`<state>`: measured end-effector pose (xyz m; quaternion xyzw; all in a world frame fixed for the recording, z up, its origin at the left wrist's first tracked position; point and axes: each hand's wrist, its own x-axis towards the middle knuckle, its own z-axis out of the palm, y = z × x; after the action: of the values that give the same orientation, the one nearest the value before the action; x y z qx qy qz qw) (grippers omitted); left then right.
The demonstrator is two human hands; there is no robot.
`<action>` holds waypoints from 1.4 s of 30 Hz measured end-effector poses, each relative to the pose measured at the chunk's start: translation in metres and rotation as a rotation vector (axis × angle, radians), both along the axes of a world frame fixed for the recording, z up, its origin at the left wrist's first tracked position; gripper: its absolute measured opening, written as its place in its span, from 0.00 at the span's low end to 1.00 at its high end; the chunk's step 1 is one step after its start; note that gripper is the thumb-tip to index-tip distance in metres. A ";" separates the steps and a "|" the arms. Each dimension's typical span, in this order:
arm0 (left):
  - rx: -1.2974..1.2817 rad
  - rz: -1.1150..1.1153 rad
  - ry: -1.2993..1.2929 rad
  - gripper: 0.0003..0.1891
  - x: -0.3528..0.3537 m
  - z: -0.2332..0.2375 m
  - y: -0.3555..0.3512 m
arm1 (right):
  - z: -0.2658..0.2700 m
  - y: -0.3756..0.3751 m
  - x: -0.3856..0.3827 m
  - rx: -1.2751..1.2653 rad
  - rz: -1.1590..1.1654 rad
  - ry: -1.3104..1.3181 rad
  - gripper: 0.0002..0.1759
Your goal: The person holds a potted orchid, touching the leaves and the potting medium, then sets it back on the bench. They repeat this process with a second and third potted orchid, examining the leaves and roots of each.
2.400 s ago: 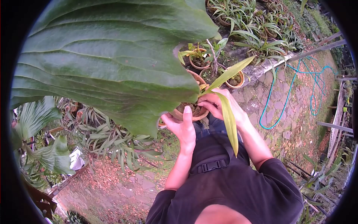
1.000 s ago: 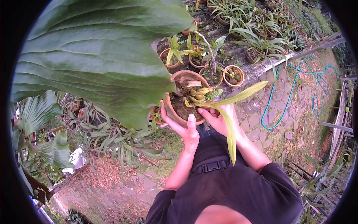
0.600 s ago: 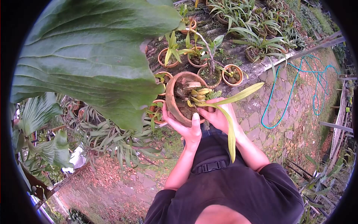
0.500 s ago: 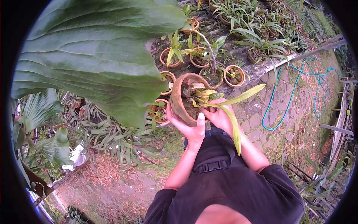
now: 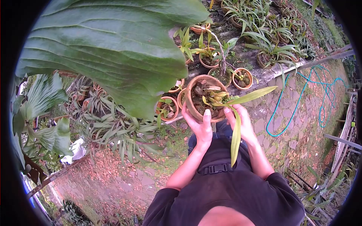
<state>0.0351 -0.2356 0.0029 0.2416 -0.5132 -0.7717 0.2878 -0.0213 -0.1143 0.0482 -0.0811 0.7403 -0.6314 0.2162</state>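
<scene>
A round clay pot (image 5: 193,106) is held up in front of my body, its open top tilted toward the camera. Inside it are dark potting material and an orchid plant (image 5: 217,97) with yellowish bulbs. Two long yellow-green leaves (image 5: 252,95) reach out over the pot's right side. My left hand (image 5: 200,128) is wrapped round the lower left of the pot, thumb on the rim. At the pot's right side, my right hand (image 5: 241,122) holds the rim, partly behind the leaves.
Small potted plants (image 5: 242,78) stand on a dark ledge beyond the pot. A huge green leaf (image 5: 109,49) hangs at the upper left. Strap-leaved plants (image 5: 120,132) grow at the left. A teal hose (image 5: 293,109) lies on the stone paving at the right.
The pot and both hands have shifted slightly right in view, and the pot's opening faces the camera more. My right hand has moved from the bulbs' lower side to the rim's right edge.
</scene>
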 end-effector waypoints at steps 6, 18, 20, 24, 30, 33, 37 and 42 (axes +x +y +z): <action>0.082 -0.009 -0.059 0.41 0.003 -0.008 0.019 | -0.006 0.022 0.000 -0.169 -0.080 -0.092 0.13; 0.175 0.066 0.035 0.34 -0.010 -0.021 0.084 | -0.011 0.095 -0.032 -0.195 0.050 0.023 0.09; 0.249 0.105 0.049 0.33 -0.015 -0.028 0.100 | -0.014 0.117 -0.041 -0.231 0.076 -0.006 0.08; 0.411 0.189 0.084 0.29 -0.018 -0.050 0.136 | -0.008 0.163 -0.058 -0.250 0.105 -0.018 0.07; 0.480 0.255 0.067 0.30 -0.024 -0.033 0.183 | -0.017 0.230 -0.086 -0.215 0.187 0.183 0.11; 0.487 0.275 0.106 0.30 -0.021 -0.041 0.194 | -0.013 0.240 -0.090 -0.160 0.155 0.167 0.12; 0.492 0.244 0.135 0.28 -0.009 -0.050 0.190 | -0.027 0.236 -0.102 -0.146 0.220 0.192 0.10; 0.563 0.176 0.162 0.22 0.003 -0.043 0.168 | -0.026 0.202 -0.108 -0.060 0.411 0.108 0.18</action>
<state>0.0382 -0.0672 -0.0399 0.2930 -0.2319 -0.8724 0.3153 -0.1296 0.0879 0.0222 -0.2705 0.6997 -0.5904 0.2978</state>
